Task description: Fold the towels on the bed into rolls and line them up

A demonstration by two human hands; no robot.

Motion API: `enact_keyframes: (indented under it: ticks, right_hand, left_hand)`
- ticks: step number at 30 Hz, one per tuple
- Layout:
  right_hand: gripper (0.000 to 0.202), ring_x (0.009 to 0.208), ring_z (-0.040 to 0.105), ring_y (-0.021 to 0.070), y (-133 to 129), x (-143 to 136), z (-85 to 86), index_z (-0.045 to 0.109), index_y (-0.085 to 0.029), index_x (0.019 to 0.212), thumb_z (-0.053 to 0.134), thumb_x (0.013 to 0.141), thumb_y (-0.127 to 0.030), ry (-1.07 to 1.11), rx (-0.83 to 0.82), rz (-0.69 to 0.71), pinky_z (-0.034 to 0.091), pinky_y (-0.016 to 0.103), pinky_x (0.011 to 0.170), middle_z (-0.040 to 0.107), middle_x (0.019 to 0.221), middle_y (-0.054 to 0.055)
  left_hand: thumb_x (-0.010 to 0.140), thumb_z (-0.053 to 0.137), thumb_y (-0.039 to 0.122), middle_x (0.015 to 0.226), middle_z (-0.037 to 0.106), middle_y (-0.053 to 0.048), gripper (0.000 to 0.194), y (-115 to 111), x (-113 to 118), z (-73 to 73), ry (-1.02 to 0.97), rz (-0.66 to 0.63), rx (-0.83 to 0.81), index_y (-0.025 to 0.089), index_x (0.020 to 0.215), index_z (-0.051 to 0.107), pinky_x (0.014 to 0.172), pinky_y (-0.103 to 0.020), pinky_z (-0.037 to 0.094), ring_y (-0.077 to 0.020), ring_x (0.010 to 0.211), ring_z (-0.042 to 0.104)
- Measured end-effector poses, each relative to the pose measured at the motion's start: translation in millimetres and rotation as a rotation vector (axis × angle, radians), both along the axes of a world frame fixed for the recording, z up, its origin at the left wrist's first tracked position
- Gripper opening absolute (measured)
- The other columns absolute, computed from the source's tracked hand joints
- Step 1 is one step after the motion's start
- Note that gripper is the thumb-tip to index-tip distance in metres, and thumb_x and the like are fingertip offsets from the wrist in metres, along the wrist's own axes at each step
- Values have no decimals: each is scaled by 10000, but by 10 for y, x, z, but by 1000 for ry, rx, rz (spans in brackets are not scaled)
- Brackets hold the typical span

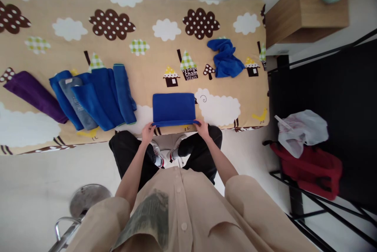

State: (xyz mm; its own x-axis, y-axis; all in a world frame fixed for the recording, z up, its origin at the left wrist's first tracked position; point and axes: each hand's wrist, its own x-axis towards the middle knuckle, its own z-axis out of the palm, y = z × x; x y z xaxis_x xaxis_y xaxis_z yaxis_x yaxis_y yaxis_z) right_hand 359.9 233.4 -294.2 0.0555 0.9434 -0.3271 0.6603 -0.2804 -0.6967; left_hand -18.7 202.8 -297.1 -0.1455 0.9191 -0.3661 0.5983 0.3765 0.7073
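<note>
A blue towel (173, 106) lies flat on the patterned bedspread (147, 59) in front of me, its near edge turned up into a narrow fold. My left hand (147, 131) pinches the left end of that folded edge. At the other end, my right hand (202, 129) grips the right corner with its fingers closed. To the left lie several rolled blue towels (98, 94) side by side, with a grey rolled towel (78, 102) among them and a purple rolled towel (37, 94) farther left. A crumpled blue towel (226, 59) rests at the back right.
A wooden box shelf (306, 12) is fixed by the wall at the back right. Right of the bed, a red bag (312, 169) and a white plastic bag (303, 130) sit on a black surface. A round metal stool (88, 199) stands at the lower left.
</note>
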Motion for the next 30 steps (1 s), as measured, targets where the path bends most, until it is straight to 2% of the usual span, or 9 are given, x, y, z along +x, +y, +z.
enact_keyframes:
  ticks: [4,9,14,16,18,20,24,27,30]
  right_hand:
    - [344,843,754,273,125,-24,-17,770,-151,1118,702,866,-375,7,-38,-128,613,450,926,798,953,104]
    - [345,932,764,274,200,6,-84,760,-163,1079,727,848,-417,40,-52,-164,599,448,971,795,995,128]
    - [329,863,756,271,204,-20,-133,744,-179,1080,693,875,-431,-1,-32,-166,611,469,936,789,937,114]
    - [363,935,747,279,153,-42,-98,721,-163,1175,645,909,-398,-52,23,-137,602,468,954,780,1025,140]
    - [430,1139,699,303,62,-68,-34,671,-144,1310,591,946,-359,-160,139,-92,555,492,1039,728,1240,188]
    - [462,1336,594,314,-45,-99,34,630,-155,1399,556,972,-314,-272,244,46,470,521,1143,630,1437,191]
    - [500,1470,489,273,-135,-192,74,614,-201,1458,512,969,-182,-343,276,465,365,491,1228,571,1549,108]
    - [557,1497,462,270,-12,-267,13,603,-171,1480,493,937,-110,-412,253,491,345,487,1233,560,1561,109]
    - [574,1470,495,276,166,-294,-42,648,-168,1437,467,906,-47,-462,207,463,355,493,1203,605,1515,115]
  left_hand:
    - [957,536,341,1008,775,-123,284,136,-5,-40,17,55,-29,157,1100,698,900,-373,584,-243,884,738]
    - [923,574,329,952,777,-127,219,183,-6,-62,52,55,-51,164,995,700,917,-394,563,-284,915,749]
    - [953,560,333,971,763,-149,259,196,58,-80,89,54,-37,142,1071,689,940,-443,566,-309,944,746]
    - [967,553,317,1052,747,-172,300,169,75,-40,110,55,-4,125,1168,668,993,-468,555,-314,1024,731]
    - [991,530,311,1238,693,-215,361,110,88,28,162,37,91,117,1278,633,1107,-496,496,-322,1215,666]
    - [1008,513,312,1423,612,-212,396,42,110,101,195,-75,194,139,1346,624,1213,-487,407,-308,1397,550]
    - [977,467,183,1615,481,-149,524,22,211,179,237,-493,208,144,1488,575,1308,-486,270,-288,1562,368]
    - [917,403,66,1670,377,-167,664,159,306,183,344,-577,127,81,1577,471,1331,-527,196,-301,1602,276]
    - [910,366,37,1651,389,-191,679,320,343,187,404,-596,79,34,1584,446,1331,-530,195,-316,1587,307]
